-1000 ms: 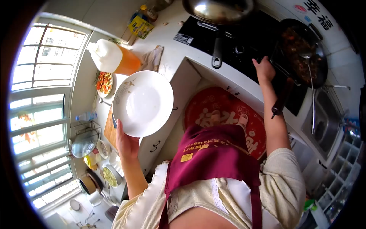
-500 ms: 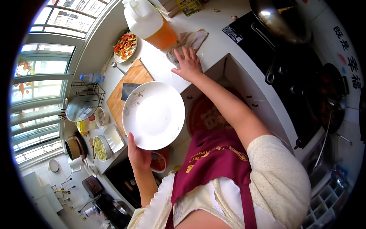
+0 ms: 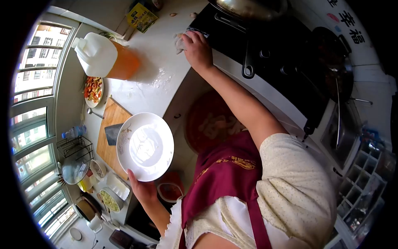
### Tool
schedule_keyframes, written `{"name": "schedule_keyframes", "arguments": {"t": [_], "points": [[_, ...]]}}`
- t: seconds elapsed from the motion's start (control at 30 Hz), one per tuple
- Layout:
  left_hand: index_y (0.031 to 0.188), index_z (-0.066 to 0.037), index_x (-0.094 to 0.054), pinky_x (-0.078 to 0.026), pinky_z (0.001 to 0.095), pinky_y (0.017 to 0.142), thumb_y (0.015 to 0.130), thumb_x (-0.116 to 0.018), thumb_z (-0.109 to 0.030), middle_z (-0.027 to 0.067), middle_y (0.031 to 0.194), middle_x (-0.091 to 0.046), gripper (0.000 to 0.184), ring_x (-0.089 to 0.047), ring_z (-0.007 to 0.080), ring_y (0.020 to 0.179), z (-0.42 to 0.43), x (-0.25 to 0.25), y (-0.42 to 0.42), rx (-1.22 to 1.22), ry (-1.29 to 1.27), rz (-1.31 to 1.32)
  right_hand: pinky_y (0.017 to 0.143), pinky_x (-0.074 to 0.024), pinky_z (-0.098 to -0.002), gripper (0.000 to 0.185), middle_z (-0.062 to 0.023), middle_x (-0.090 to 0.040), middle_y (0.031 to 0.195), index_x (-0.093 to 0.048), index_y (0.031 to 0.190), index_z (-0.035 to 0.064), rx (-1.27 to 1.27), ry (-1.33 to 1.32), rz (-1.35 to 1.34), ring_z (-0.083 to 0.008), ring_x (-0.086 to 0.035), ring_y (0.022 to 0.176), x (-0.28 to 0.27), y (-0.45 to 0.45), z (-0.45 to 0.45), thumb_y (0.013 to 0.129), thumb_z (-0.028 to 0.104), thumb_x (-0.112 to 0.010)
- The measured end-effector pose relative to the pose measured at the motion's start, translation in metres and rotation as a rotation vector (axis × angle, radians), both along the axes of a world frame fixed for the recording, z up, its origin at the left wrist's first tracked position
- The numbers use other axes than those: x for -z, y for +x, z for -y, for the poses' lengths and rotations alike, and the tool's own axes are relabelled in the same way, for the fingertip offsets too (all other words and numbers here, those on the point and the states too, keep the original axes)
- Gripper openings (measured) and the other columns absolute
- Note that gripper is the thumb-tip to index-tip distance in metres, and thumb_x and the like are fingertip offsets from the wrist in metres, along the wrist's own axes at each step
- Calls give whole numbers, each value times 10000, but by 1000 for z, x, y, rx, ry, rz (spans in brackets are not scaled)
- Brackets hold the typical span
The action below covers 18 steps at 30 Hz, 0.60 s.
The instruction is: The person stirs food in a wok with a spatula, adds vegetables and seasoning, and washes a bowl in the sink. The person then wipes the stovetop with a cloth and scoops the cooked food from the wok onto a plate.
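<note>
My left hand (image 3: 143,187) grips the rim of a white plate (image 3: 151,145) with a grey floral print, thumb on its upper face; nothing lies on it. The plate is held over the near edge of a wooden cutting board (image 3: 108,135), where a cleaver blade (image 3: 112,133) shows beside it. My right hand (image 3: 198,50) is closed on a crumpled grey-brown cloth (image 3: 180,43), at the counter's edge by the black stove. Wet streaks glisten on the white counter (image 3: 161,79) between my two hands.
A jug of orange liquid (image 3: 110,58) stands near a plate of cut peppers (image 3: 93,90). The stove (image 3: 277,54) carries a lidded pan (image 3: 248,7) and a wok (image 3: 331,62). Below the counter edge sits a red basin (image 3: 211,124). A bowl of chopped greens (image 3: 111,200) stands at lower left.
My right hand has gone from lying spread on the cloth beside the jug to grasping it near the stove. The view has shifted; my left hand still holds the plate.
</note>
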<state>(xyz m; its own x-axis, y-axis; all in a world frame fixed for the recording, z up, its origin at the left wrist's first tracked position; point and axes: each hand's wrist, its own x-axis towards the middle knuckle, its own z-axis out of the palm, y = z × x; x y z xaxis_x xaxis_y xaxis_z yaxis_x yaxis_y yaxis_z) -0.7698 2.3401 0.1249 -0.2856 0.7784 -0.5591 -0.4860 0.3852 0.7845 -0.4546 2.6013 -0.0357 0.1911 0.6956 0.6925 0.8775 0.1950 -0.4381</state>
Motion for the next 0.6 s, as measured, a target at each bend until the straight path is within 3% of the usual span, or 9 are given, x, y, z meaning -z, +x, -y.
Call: {"name": "schedule_keyframes", "arguments": {"t": [0.03, 0.13, 0.17, 0.2, 0.27, 0.43, 0.47, 0.6], "points": [[1387, -41, -315, -357, 415, 1033, 967, -428, -371, 101, 1384, -413, 546, -433, 252, 1242, -9, 2, 5, 50, 9, 7, 903, -421, -423, 338, -86, -568, 1147, -597, 1062, 63, 74, 60, 48, -299, -505, 1082, -6, 8, 5, 724, 62, -612], [1386, -42, -317, -352, 412, 1035, 965, -434, -375, 102, 1375, -420, 550, -429, 248, 1242, -34, 1, 27, 142, 30, -48, 1048, -268, -504, 476, -113, -463, 1316, -579, 1184, 151, 92, -162, 39, -366, -341, 1275, 9, 28, 12, 745, 305, -681], [1378, -41, -333, -340, 404, 1039, 965, -437, -373, 95, 1368, -426, 540, -426, 242, 1239, -41, -3, 37, 177, 40, -33, 1084, -191, -516, 543, -121, -409, 1372, -560, 1233, 226, 106, -340, 64, -385, -257, 1326, 27, 35, 9, 753, 461, -659], [1385, -56, -328, -335, 409, 1042, 968, -432, -369, 89, 1382, -410, 532, -411, 240, 1253, -48, -5, 46, 217, 56, -40, 1084, -186, -519, 543, -120, -407, 1379, -551, 1244, 250, 97, -449, 31, -392, -254, 1324, 37, 43, 9, 770, 504, -626], [1398, -85, -319, -325, 418, 1050, 972, -420, -360, 77, 1411, -378, 516, -381, 237, 1279, -58, -7, 64, 292, 77, -57, 1088, -185, -512, 551, -123, -413, 1374, -544, 1251, 268, 66, -372, 72, -399, -259, 1319, 58, 68, 9, 760, 501, -635], [1396, -81, -329, -334, 409, 1038, 966, -434, -370, 81, 1383, -403, 528, -402, 235, 1255, -71, -11, 111, 394, 18, 11, 1069, -238, -505, 526, -138, -453, 1325, -562, 1209, 150, 235, -392, 161, -392, -303, 1296, 53, 128, 102, 771, 432, -639], [1379, -71, -347, -348, 400, 1024, 969, -429, -368, 81, 1359, -428, 513, -424, 233, 1231, -73, -10, 117, 436, 12, 26, 1083, -235, -468, 493, -106, -469, 1316, -563, 1213, 183, 183, -432, 114, -333, -330, 1295, 43, 135, 132, 770, 378, -660], [1331, -45, -396, -409, 372, 963, 982, -406, -353, 83, 1274, -502, 465, -502, 223, 1145, -83, -4, 142, 612, 29, 76, 1107, -233, -438, 466, -28, -487, 1319, -557, 1225, 195, 120, -503, 134, -256, -324, 1322, 42, 162, 220, 790, 329, -658]]}}
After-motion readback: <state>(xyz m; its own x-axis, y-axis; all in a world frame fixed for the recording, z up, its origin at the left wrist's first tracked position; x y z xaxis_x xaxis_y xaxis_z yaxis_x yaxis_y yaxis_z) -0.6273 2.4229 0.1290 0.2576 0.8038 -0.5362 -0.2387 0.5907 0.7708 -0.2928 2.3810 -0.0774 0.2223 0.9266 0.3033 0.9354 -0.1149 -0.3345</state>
